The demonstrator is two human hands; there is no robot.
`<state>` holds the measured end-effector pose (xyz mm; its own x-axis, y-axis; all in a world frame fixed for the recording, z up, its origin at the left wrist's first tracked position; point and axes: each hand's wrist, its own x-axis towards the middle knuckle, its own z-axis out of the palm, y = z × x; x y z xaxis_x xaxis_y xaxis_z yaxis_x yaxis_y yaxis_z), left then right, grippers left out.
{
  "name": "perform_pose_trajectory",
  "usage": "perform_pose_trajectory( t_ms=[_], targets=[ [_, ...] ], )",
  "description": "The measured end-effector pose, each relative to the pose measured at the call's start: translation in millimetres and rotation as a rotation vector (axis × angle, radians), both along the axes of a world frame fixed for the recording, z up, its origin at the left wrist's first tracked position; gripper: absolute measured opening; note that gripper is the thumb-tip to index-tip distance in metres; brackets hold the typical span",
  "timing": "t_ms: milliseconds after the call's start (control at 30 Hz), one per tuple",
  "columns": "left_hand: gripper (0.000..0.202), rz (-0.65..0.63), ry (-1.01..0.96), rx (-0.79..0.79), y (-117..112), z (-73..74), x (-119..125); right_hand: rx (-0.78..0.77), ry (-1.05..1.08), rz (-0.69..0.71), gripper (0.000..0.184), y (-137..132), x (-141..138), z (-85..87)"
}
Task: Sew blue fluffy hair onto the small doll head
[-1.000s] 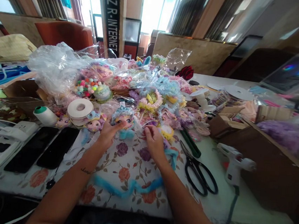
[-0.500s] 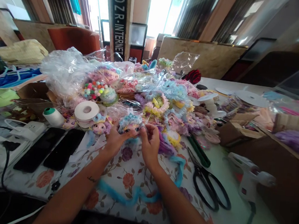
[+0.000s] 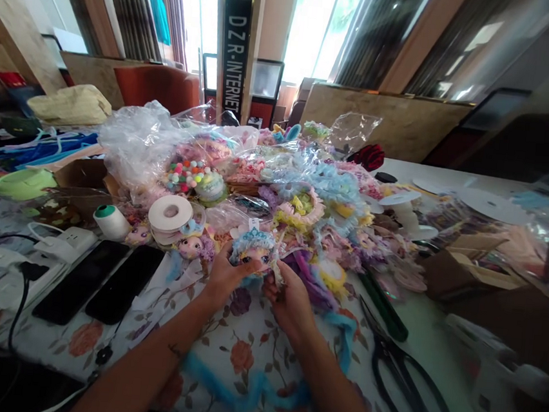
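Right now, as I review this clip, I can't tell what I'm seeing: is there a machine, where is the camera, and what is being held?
No machine here: these are a person's two bare hands. The single camera sits on the person's head, looking forward and down, so the arms enter from the bottom edge. The left hand and right hand together hold a small doll head with a blue frilly cap. Below is a table with a flowered cloth. On it lie a heap of frilly trims and plastic bags, a white ribbon spool, two dark phones, black scissors and a blue fluffy strip.
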<state>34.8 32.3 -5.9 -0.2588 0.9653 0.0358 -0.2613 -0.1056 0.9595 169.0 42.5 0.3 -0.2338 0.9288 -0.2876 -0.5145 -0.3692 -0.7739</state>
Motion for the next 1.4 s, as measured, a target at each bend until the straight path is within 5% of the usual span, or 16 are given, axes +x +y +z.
perform_pose_trajectory(
  t_ms=[167,333,500,667,800,1067,1233,1400],
  targets=[
    [0.045,-0.039,-0.086,0.013,-3,0.6,5,0.263,-0.425,-0.085,0.026,-5,-3,-2.3],
    [0.045,-0.065,-0.198,0.005,-6,4.1,8,0.582,-0.765,-0.392,0.017,-5,-4,-3.8],
    [0.044,-0.116,-0.31,-0.032,-8,8.6,9,0.903,-0.903,-0.51,0.007,-5,-2,-6.1],
    [0.043,-0.093,-0.282,-0.028,-9,9.5,9,1.119,-0.902,-0.524,0.018,-10,3,-1.8],
    [0.043,-0.056,-0.229,-0.045,-8,9.0,6,1.023,-0.823,-0.433,0.016,-14,3,-1.0],
    [0.046,-0.012,-0.139,-0.014,-4,4.3,1,0.472,-0.499,-0.365,0.018,-10,1,0.6],
    [0.048,-0.066,-0.167,-0.003,-3,2.1,0,0.22,-0.197,-0.204,0.023,-5,6,7.5],
    [0.045,-0.079,-0.149,-0.026,-4,3.6,0,0.315,-0.374,-0.225,0.02,-4,8,3.1]
  ],
)
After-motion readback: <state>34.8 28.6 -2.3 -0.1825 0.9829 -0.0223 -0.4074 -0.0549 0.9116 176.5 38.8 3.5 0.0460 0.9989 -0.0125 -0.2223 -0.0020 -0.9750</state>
